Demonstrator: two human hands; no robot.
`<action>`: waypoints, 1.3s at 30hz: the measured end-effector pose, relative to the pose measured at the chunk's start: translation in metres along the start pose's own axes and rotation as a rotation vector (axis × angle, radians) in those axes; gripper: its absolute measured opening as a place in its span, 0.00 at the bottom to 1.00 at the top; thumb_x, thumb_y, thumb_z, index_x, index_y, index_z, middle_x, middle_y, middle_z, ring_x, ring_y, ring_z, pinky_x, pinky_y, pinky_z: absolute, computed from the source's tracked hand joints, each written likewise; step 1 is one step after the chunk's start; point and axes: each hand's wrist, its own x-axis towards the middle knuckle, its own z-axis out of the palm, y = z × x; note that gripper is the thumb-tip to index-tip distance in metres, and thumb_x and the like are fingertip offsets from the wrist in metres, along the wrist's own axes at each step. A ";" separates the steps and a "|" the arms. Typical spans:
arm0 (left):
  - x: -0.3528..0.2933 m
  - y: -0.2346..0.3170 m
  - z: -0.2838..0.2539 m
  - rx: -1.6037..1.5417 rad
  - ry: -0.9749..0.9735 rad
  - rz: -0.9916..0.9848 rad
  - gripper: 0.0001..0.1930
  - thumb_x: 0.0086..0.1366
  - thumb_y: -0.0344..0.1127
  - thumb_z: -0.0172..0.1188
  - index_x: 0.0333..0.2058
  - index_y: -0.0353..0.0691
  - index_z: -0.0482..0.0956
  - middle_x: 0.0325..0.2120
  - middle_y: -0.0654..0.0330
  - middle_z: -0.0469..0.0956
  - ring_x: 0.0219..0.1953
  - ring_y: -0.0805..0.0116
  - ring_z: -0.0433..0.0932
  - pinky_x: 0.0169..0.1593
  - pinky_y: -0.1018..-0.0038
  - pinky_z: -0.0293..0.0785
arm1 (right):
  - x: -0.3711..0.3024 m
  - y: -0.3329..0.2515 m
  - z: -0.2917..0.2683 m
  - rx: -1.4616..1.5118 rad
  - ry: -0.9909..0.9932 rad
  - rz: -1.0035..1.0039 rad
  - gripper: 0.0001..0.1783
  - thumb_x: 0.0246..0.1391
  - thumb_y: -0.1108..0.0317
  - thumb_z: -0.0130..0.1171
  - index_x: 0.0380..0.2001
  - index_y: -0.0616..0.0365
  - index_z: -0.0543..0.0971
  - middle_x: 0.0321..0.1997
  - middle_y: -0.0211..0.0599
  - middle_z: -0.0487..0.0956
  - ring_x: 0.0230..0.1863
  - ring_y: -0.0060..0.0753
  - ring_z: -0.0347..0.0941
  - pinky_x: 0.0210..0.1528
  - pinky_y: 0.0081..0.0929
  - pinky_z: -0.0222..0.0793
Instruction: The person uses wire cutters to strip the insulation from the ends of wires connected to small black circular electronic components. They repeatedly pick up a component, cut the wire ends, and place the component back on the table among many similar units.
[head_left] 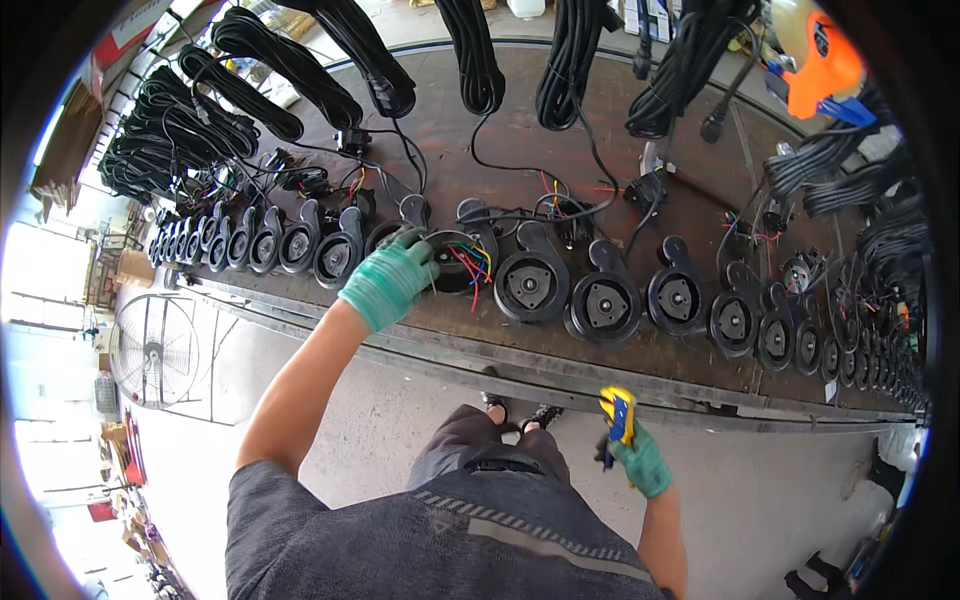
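**Touching a Wired Housing, Holding a Tool**

We are touching the left rim of a round black housing (447,262) with our green-gloved left hand (390,278), while thin red, blue, green and yellow wires (472,262) are spilling over its right side. We are holding a yellow-and-blue hand tool (620,415) in our green-gloved right hand (643,463), in front of a long, dark brown worktop (510,150). Similar round black housings with silver hubs (530,287) are lying in a row along its near edge. Looped black cable bundles (568,70) are lining the far side, and a large, round wire-caged fan (153,350) is standing to our left.
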 end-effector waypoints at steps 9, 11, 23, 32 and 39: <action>0.013 0.036 0.048 -0.734 0.721 -0.050 0.10 0.48 0.23 0.64 0.29 0.37 0.71 0.29 0.53 0.72 0.41 0.45 0.78 0.68 0.45 0.69 | 0.011 -0.043 0.062 0.224 -0.110 -0.233 0.22 0.64 0.68 0.62 0.59 0.62 0.74 0.47 0.32 0.81 0.48 0.26 0.77 0.55 0.31 0.75; 0.015 0.036 0.057 -0.728 0.747 -0.091 0.12 0.49 0.22 0.64 0.33 0.36 0.73 0.31 0.51 0.74 0.46 0.43 0.78 0.64 0.47 0.72 | 0.015 -0.031 0.067 0.220 -0.069 -0.255 0.23 0.64 0.68 0.62 0.60 0.62 0.74 0.47 0.32 0.81 0.48 0.26 0.77 0.55 0.30 0.75; 0.029 0.025 0.009 0.095 0.112 0.029 0.12 0.64 0.39 0.60 0.44 0.59 0.88 0.44 0.66 0.83 0.59 0.60 0.76 0.71 0.25 0.41 | -0.009 -0.032 0.111 0.319 0.168 -0.371 0.26 0.61 0.66 0.65 0.60 0.60 0.72 0.46 0.44 0.83 0.46 0.45 0.83 0.47 0.45 0.82; 0.032 0.002 0.037 -0.411 0.414 0.142 0.13 0.62 0.36 0.63 0.46 0.47 0.84 0.42 0.59 0.82 0.56 0.50 0.76 0.70 0.33 0.51 | 0.034 -0.111 0.181 0.116 0.238 -0.482 0.25 0.58 0.72 0.65 0.59 0.61 0.75 0.45 0.27 0.78 0.44 0.21 0.72 0.48 0.25 0.72; 0.027 -0.021 0.027 -0.913 0.250 0.274 0.14 0.65 0.30 0.64 0.49 0.38 0.82 0.48 0.52 0.79 0.55 0.48 0.75 0.63 0.61 0.70 | 0.104 -0.138 0.206 0.102 0.236 -0.650 0.31 0.57 0.77 0.65 0.64 0.60 0.70 0.55 0.29 0.76 0.52 0.23 0.73 0.56 0.26 0.73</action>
